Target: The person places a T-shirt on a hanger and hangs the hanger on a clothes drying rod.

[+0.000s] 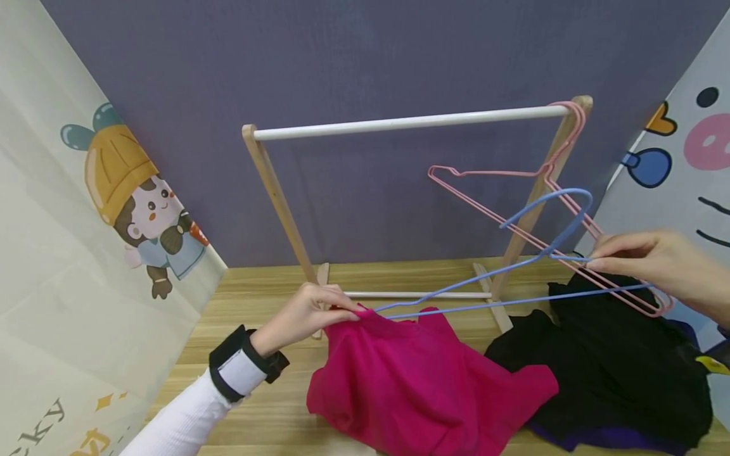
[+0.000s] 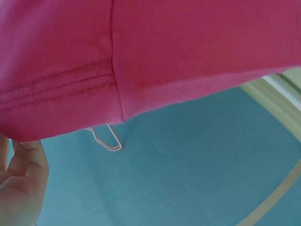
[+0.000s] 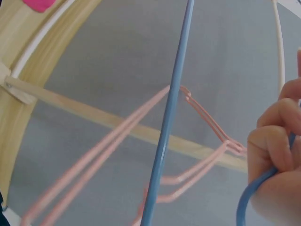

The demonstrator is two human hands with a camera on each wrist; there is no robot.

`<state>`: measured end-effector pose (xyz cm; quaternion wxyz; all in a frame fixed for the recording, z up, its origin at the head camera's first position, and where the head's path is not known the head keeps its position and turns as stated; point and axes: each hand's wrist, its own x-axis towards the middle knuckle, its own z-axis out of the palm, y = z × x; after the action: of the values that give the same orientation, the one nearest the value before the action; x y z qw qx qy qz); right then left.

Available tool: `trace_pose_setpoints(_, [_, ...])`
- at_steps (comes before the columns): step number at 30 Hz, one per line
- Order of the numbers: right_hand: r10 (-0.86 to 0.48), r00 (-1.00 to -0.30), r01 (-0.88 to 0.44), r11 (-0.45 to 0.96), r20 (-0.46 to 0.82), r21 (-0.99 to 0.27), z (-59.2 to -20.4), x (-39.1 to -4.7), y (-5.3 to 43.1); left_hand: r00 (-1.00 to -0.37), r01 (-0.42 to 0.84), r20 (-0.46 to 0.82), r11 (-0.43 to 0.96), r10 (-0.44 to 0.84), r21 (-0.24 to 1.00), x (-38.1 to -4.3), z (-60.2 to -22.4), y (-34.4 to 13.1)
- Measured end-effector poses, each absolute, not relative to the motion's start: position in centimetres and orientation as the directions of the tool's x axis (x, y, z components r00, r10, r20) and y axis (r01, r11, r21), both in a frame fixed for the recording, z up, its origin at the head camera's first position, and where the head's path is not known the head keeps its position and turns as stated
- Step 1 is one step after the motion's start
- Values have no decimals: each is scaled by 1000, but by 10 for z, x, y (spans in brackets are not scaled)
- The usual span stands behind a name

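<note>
My left hand (image 1: 310, 316) pinches the edge of a magenta garment (image 1: 422, 380) at its upper left. In the left wrist view, the stitched band of the same garment (image 2: 164, 61) spreads across the top, with the fingers of that hand (image 2: 23, 179) at its lower edge. My right hand (image 1: 656, 263) grips a blue hanger (image 1: 561, 237) by its right shoulder, the hook pointing up and left. The hanger's left end goes in at the garment's upper edge and is hidden there. In the right wrist view, curled fingers (image 3: 277, 141) wrap the blue hanger (image 3: 168, 122).
Pink hangers (image 1: 485, 196) hang at the right end of the white rail (image 1: 410, 122) of a wooden rack, behind the blue hanger. Black clothing (image 1: 604, 367) lies heaped on the wooden tabletop (image 1: 256, 380) at right. A grey wall (image 1: 365, 57) stands behind the rack.
</note>
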<state>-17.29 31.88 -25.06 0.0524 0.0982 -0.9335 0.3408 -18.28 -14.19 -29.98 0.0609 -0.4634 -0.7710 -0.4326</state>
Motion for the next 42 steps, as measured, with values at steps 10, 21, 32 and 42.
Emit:
trace_pose_setpoints(10, [-152, -977, -212, 715, 149, -666, -259, -174, 315, -625, 709, 448, 224, 639, 669, -185, -304, -142])
trace_pose_setpoints(21, [-155, -983, -179, 746, 95, -642, -254, -176, 336, -644, 689, 410, 257, 646, 677, -194, -312, -151])
trace_pose_setpoints(32, [-188, -978, -201, 743, 89, -638, -254, -176, 326, -613, 726, 438, 249, 657, 641, -194, -313, -147])
trace_pose_setpoints(42, [-123, -983, -183, 707, 135, -683, -266, -169, 309, -653, 687, 403, 278, 641, 672, -192, -312, -144])
